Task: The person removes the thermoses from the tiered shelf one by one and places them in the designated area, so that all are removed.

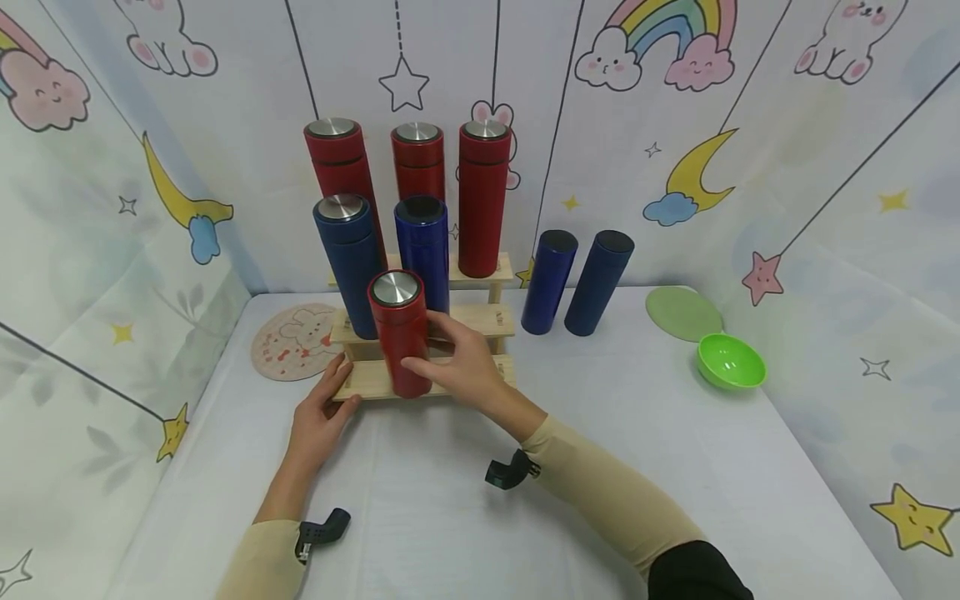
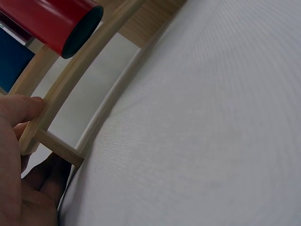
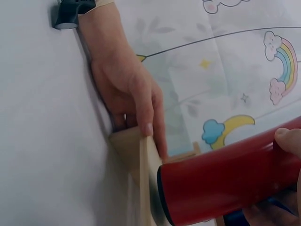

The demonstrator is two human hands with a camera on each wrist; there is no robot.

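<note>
A three-tier wooden stand [image 1: 367,382] holds several thermos bottles. My left hand [image 1: 315,423] grips the left end of its lowest step, thumb on top and fingers around the end in the left wrist view. My right hand [image 1: 468,365] holds a red thermos [image 1: 405,346] with a silver lid from its right side, at the front of that step. In the right wrist view, the base of this red thermos [image 3: 225,181] is close to the step board [image 3: 146,181]; whether they touch I cannot tell. Behind it, two blue thermoses [image 1: 351,267] occupy the middle step.
Three taller-standing red thermoses [image 1: 483,200] are on the top step. Two blue thermoses [image 1: 551,283] stand on the table right of the stand. A green bowl [image 1: 731,362] and a green mat [image 1: 682,312] lie farther right. A round patterned mat [image 1: 281,350] lies at left.
</note>
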